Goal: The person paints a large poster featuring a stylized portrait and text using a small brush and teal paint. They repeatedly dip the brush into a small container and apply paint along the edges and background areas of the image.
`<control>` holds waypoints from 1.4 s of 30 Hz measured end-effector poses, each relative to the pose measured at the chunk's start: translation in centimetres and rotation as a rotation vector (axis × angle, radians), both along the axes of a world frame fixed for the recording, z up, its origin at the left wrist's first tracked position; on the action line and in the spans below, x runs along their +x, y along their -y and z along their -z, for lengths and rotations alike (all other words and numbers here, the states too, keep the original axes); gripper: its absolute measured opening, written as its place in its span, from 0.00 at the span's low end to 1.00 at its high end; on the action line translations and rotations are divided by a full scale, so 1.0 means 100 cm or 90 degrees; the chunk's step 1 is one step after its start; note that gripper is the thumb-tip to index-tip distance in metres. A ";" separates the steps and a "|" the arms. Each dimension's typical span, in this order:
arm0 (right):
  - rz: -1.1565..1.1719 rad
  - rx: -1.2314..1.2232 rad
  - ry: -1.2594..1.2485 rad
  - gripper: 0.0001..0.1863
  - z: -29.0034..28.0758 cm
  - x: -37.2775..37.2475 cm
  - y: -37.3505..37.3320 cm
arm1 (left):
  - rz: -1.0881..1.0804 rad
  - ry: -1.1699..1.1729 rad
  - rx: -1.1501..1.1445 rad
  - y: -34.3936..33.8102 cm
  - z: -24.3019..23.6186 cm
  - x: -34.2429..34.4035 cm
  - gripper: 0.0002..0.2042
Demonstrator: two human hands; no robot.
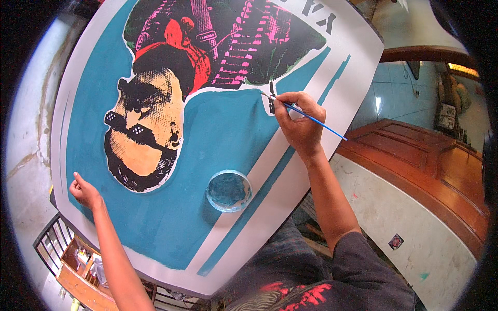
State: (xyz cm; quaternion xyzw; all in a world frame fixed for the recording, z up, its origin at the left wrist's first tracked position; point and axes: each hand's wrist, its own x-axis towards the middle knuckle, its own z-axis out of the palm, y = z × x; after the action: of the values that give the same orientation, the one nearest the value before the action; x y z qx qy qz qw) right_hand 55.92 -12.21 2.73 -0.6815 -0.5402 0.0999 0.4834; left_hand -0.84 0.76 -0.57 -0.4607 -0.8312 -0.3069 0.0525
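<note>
My right hand (301, 122) pinches a thin paintbrush (322, 124) with a blue handle. Its tip meets the teal area just below the white outline of a painted figure. That figure (150, 103) appears upside down on a large white painted panel (353, 67), with a red headband and pink and dark green clothing. At the panel's left border, my left hand (85, 192) rests with its fingers curled in and the thumb sticking up; nothing shows in it. A round shallow dish (229, 191) smeared with teal paint sits on the panel, below and left of my right hand.
Reddish-brown wooden furniture (415, 160) stands to the right, beside a whitish board (410, 217) with a small dark sticker. At lower left are a black metal rack (49, 243) and a wooden box (85, 285) of small items. My lap lies under the panel's near edge.
</note>
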 end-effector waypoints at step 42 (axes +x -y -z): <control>-0.051 -0.034 0.071 0.01 -0.002 0.004 0.006 | -0.002 0.013 -0.021 0.000 -0.001 -0.005 0.30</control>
State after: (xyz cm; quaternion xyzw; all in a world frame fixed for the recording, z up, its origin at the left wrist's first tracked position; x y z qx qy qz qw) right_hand 56.34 -12.81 2.96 -0.6765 -0.5903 0.0953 0.4300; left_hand -1.39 0.76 -0.48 -0.4567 -0.8376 -0.2976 0.0368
